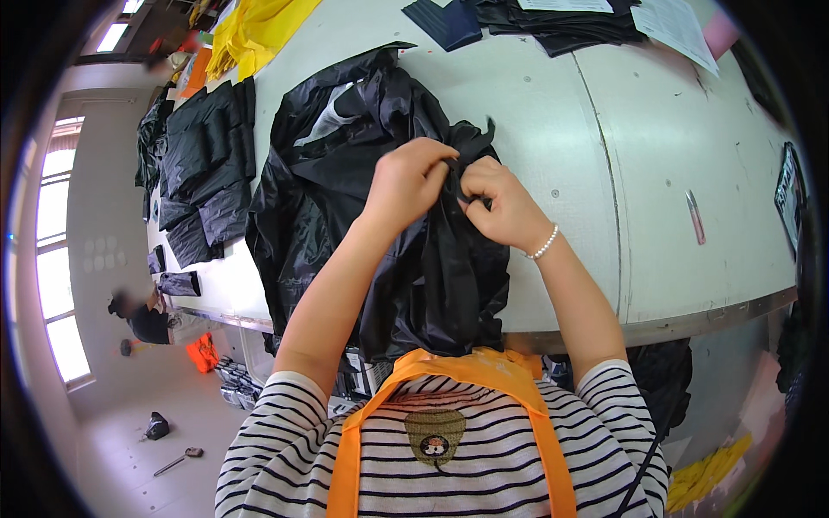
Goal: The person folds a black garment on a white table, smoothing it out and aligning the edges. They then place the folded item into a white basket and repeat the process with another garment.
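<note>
A shiny black garment (319,207) lies crumpled on the white table in front of me, its near end hanging over the edge by my apron. Whitish material shows through an opening near its far end. My left hand (406,186) is closed, pinching a narrow black edge of the garment between thumb and fingers. Close beside it, my right hand (505,205), with a beaded bracelet at the wrist, has its fingers curled round the same gathered edge. Folds of cloth hide the exact part between the fingertips.
Folded black garments (207,164) are piled at the table's left. Yellow cloth (259,39) lies far left; black pieces (570,26) and paper sheets (678,33) sit at the far right. A slim pink-handled tool (696,217) rests on the right. Another person (147,319) is at the left.
</note>
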A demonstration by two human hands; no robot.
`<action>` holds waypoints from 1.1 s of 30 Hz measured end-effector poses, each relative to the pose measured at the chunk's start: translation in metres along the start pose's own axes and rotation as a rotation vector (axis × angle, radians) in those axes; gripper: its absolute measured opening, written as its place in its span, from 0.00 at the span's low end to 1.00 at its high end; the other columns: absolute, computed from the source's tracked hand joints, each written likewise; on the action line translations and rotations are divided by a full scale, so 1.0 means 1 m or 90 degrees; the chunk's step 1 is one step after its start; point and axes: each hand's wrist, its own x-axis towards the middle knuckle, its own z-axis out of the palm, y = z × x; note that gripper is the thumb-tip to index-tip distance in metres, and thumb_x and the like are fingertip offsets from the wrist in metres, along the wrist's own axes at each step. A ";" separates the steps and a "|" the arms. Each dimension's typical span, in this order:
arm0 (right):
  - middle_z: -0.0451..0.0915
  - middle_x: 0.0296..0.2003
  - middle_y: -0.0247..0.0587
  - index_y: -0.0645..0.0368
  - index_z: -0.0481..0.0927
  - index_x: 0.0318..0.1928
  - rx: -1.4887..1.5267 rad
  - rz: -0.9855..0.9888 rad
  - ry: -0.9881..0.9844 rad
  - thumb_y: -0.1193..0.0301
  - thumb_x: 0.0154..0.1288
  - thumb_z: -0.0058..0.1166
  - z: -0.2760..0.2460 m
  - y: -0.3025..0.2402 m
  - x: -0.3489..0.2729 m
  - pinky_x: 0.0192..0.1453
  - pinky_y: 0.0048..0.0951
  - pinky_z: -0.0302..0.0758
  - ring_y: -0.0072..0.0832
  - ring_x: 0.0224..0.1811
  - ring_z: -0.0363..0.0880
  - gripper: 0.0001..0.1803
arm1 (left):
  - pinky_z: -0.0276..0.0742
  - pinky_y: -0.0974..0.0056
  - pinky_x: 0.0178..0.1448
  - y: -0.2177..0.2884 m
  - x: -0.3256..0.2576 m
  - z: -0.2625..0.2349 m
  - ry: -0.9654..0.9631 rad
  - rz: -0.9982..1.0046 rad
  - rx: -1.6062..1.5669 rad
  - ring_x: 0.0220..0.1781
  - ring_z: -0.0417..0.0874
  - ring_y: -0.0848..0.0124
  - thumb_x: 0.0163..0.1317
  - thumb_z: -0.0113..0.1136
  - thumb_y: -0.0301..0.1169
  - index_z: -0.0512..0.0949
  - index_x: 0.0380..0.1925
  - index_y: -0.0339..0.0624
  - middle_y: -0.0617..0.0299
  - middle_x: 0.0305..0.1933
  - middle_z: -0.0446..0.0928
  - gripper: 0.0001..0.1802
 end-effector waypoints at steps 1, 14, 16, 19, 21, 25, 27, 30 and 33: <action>0.73 0.25 0.35 0.62 0.75 0.25 0.063 -0.048 0.017 0.82 0.45 0.48 -0.004 -0.002 -0.003 0.41 0.27 0.69 0.29 0.34 0.71 0.04 | 0.74 0.71 0.39 -0.003 0.002 0.000 0.014 -0.092 -0.052 0.33 0.81 0.74 0.52 0.50 0.17 0.80 0.36 0.36 0.60 0.33 0.81 0.13; 0.78 0.30 0.39 0.68 0.78 0.35 0.420 0.022 0.323 0.72 0.69 0.46 -0.006 -0.011 -0.044 0.41 0.24 0.72 0.25 0.33 0.76 0.11 | 0.67 0.75 0.36 -0.009 -0.001 0.007 0.092 -0.389 -0.389 0.29 0.73 0.81 0.61 0.49 0.27 0.82 0.34 0.36 0.68 0.27 0.76 0.11; 0.76 0.26 0.37 0.67 0.78 0.37 0.566 0.023 0.419 0.73 0.70 0.44 0.003 -0.010 -0.051 0.42 0.25 0.71 0.25 0.34 0.75 0.11 | 0.68 0.75 0.43 -0.003 0.006 0.009 0.207 -0.448 -0.572 0.33 0.74 0.79 0.62 0.47 0.27 0.79 0.41 0.36 0.67 0.30 0.76 0.13; 0.74 0.21 0.36 0.66 0.78 0.39 0.619 0.202 0.420 0.71 0.70 0.45 0.001 -0.012 -0.051 0.37 0.24 0.71 0.22 0.29 0.74 0.11 | 0.68 0.76 0.42 0.008 -0.002 0.020 0.234 -0.198 -0.280 0.34 0.75 0.79 0.57 0.49 0.21 0.77 0.41 0.36 0.68 0.30 0.75 0.12; 0.71 0.16 0.35 0.65 0.74 0.38 0.341 0.434 0.244 0.67 0.71 0.42 -0.007 -0.026 -0.044 0.30 0.22 0.69 0.20 0.19 0.70 0.12 | 0.69 0.75 0.38 0.016 -0.011 0.016 0.053 -0.120 -0.113 0.29 0.73 0.80 0.56 0.51 0.20 0.77 0.39 0.34 0.70 0.27 0.74 0.11; 0.72 0.18 0.38 0.65 0.73 0.37 0.458 0.133 0.399 0.73 0.69 0.38 -0.008 -0.019 -0.049 0.31 0.23 0.71 0.23 0.23 0.74 0.10 | 0.65 0.77 0.33 0.002 -0.017 0.013 0.099 -0.272 -0.180 0.26 0.71 0.82 0.57 0.52 0.22 0.78 0.35 0.35 0.71 0.24 0.73 0.08; 0.70 0.17 0.37 0.64 0.72 0.40 0.490 0.155 0.529 0.75 0.68 0.36 -0.006 -0.024 -0.048 0.35 0.27 0.71 0.27 0.24 0.73 0.09 | 0.64 0.78 0.35 -0.009 -0.018 0.011 0.120 -0.342 -0.385 0.30 0.71 0.83 0.58 0.51 0.22 0.77 0.36 0.35 0.70 0.28 0.75 0.08; 0.67 0.17 0.36 0.62 0.71 0.44 0.657 0.121 0.653 0.74 0.69 0.35 0.006 -0.011 -0.057 0.39 0.32 0.72 0.30 0.24 0.71 0.10 | 0.68 0.75 0.40 0.014 -0.015 0.031 0.218 -0.238 -0.306 0.37 0.75 0.78 0.55 0.50 0.16 0.76 0.40 0.35 0.64 0.35 0.77 0.13; 0.68 0.19 0.36 0.61 0.71 0.44 0.745 0.136 0.761 0.73 0.69 0.36 0.000 -0.016 -0.066 0.39 0.32 0.72 0.31 0.27 0.72 0.10 | 0.72 0.71 0.44 0.018 -0.016 0.027 0.092 0.065 0.085 0.39 0.78 0.71 0.49 0.49 0.14 0.78 0.36 0.34 0.60 0.38 0.80 0.15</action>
